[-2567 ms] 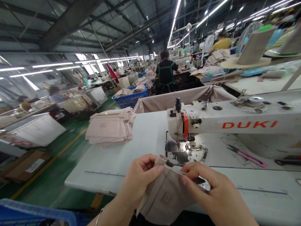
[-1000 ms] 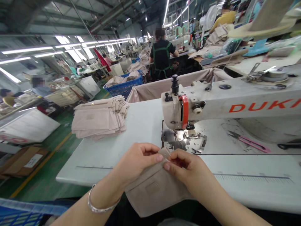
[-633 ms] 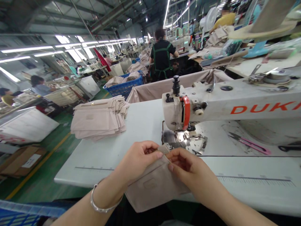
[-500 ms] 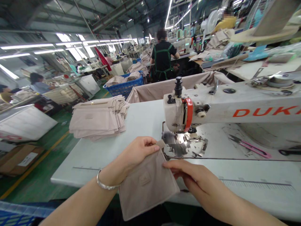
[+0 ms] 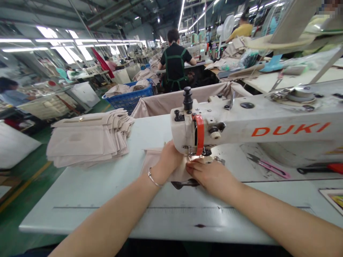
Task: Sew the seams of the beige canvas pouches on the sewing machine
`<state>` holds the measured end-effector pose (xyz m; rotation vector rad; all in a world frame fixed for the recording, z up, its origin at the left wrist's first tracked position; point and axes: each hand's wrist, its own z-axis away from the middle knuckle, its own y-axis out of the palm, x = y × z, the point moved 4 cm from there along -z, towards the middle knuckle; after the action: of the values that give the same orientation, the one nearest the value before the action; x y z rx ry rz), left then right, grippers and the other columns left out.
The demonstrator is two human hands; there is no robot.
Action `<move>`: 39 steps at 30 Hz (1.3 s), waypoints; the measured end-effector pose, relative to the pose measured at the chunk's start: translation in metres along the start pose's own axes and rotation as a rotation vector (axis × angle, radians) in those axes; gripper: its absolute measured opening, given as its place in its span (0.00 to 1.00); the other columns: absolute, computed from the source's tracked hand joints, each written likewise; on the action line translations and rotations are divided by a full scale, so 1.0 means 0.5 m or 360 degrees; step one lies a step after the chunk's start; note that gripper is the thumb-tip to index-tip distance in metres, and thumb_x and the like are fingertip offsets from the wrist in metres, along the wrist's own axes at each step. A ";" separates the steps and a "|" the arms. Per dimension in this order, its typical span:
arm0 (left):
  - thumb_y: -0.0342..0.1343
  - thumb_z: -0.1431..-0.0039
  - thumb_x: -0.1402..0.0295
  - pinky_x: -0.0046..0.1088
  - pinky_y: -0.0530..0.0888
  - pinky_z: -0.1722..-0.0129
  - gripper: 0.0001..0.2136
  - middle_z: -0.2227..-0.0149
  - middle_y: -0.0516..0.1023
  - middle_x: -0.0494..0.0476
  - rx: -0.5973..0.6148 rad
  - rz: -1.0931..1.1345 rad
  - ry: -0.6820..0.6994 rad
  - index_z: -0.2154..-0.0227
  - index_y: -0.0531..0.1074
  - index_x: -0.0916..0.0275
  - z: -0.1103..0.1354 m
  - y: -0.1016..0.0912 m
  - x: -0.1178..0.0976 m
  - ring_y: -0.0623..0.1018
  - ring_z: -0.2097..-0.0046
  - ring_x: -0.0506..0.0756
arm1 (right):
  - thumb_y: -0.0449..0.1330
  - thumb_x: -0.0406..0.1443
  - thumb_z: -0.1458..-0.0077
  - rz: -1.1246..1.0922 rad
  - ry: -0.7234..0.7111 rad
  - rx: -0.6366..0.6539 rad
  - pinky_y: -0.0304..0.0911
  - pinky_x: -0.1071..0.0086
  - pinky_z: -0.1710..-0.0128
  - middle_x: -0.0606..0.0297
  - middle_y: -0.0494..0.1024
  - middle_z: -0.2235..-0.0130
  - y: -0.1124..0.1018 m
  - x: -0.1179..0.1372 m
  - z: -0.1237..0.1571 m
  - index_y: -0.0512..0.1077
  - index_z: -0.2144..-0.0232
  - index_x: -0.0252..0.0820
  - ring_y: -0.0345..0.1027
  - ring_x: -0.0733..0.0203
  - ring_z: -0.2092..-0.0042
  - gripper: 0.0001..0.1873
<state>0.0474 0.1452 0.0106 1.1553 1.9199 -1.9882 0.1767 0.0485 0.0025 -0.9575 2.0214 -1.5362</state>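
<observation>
A beige fabric piece [image 5: 150, 159] lies on the sewing machine's bed, partly beneath the machine head [image 5: 184, 130]. My left hand [image 5: 171, 160], with a silver bracelet at its wrist, is closed on the fabric left of the needle area; its fingertips are hidden by the machine head. Just in front of the presser foot, my right hand [image 5: 214, 176] grips the fabric edge with its fingers close together. A small light glows on the cloth there. Both hands cover much of the piece.
A pile of beige sewn pieces [image 5: 85, 137] rests at the table's left. Pink-handled thread snips [image 5: 270, 167] and a red-handled tool [image 5: 318, 168] lie right of the needle. Behind stand a fabric-lined bin [image 5: 160, 101] and a blue basket [image 5: 128, 96]; a co-worker [image 5: 175, 59] sits beyond.
Both hands have carried the fabric piece from the table's front edge forward, under the machine head. The camera view has turned slightly right.
</observation>
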 end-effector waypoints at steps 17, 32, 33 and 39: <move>0.46 0.32 0.74 0.36 0.67 0.42 0.13 0.47 0.74 0.57 0.0072 -0.0408 0.0611 0.47 0.67 0.61 0.143 0.023 -0.034 0.71 0.44 0.55 | 0.55 0.27 0.43 -0.0191 -0.0013 -0.0261 0.66 0.57 0.49 0.53 0.77 0.52 0.003 0.034 0.047 0.72 0.51 0.31 0.67 0.52 0.49 0.17; 0.47 0.33 0.74 0.37 0.69 0.44 0.13 0.48 0.74 0.58 0.0120 -0.0392 0.0563 0.49 0.68 0.61 0.129 0.022 -0.024 0.73 0.47 0.56 | 0.55 0.28 0.43 -0.0153 0.0041 -0.0289 0.66 0.59 0.52 0.54 0.78 0.54 0.002 0.031 0.043 0.73 0.54 0.33 0.68 0.52 0.50 0.15; 0.47 0.33 0.74 0.37 0.69 0.44 0.13 0.48 0.74 0.58 0.0117 -0.0373 0.0561 0.49 0.68 0.61 0.129 0.022 -0.022 0.73 0.47 0.56 | 0.55 0.28 0.43 -0.0156 0.0040 -0.0270 0.66 0.59 0.52 0.54 0.78 0.53 0.005 0.033 0.043 0.73 0.53 0.33 0.68 0.52 0.50 0.15; 0.45 0.32 0.73 0.37 0.67 0.42 0.13 0.47 0.73 0.59 0.0176 -0.0338 0.0550 0.49 0.69 0.63 0.127 0.015 -0.018 0.72 0.45 0.56 | 0.54 0.29 0.41 -0.0224 0.0041 -0.0191 0.63 0.58 0.48 0.55 0.76 0.50 0.004 0.037 0.041 0.71 0.50 0.34 0.66 0.53 0.47 0.16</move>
<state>0.0318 0.0830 0.0030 1.4623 2.2011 -2.1402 0.1776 0.0218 -0.0042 -1.1539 2.1243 -1.5191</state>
